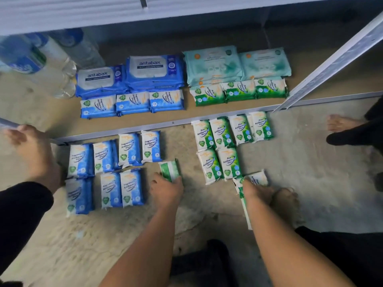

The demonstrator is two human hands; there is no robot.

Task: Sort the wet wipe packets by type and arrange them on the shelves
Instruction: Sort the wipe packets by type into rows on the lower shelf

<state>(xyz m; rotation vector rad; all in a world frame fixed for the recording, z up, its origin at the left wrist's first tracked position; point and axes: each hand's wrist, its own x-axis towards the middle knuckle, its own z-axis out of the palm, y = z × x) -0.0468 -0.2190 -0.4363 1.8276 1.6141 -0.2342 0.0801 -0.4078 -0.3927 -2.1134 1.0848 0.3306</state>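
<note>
On the floor near the shelf point(51, 114), one green pine packet point(169, 170) is grasped by the left hand point(165, 190) just right of the blue packets point(129, 149). A second green packet point(258, 178) is touched by the right hand point(256, 192), though whether it is gripped cannot be told. If the first is set down where held, the types would be mixed.

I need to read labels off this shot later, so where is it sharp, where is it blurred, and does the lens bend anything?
Head view: sharpest mid-frame, where the antabax packs read clearly; the water bottles at upper left are smeared; the left hand and right hand look slightly blurred; the shelf upright runs diagonally, likely wide-angle stretch; light is soft, with no hard glare.
</note>
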